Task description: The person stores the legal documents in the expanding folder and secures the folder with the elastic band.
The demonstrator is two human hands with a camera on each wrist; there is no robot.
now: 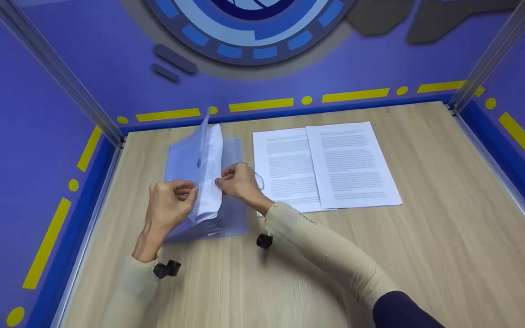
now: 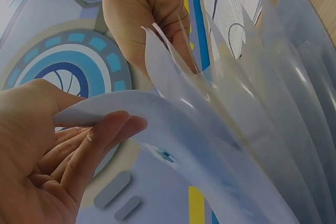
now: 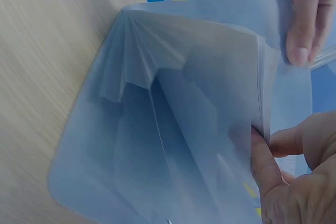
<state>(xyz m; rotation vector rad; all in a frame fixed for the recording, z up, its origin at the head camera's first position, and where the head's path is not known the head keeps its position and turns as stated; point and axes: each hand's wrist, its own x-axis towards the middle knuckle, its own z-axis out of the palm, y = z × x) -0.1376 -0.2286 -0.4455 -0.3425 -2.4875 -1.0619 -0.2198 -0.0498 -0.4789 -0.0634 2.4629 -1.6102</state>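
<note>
While the left hand point(image 1: 167, 206) holds up the front flap point(image 1: 182, 160) of a translucent blue plastic accordion folder point(image 1: 235, 221), the right hand point(image 1: 239, 183) pinches the edge of white printed sheets point(image 1: 211, 184) inside it.

At left, thumb and fingers nearly meet, the flap between them; the folder stands fanned on the pale wood-grain worktop point(image 1: 445, 228), its sheets upright just behind the flap. The right fingers are tight on the sheets' free edge; whether they also catch a clear plastic divider point(image 2: 249, 95), I cannot tell. Farther right, 2 overlapping white printed pages point(image 1: 351, 166) lie flat. Best to leave the flap wide, part plastic from paper with the thumb, and guide the sheets without creasing them.
</note>
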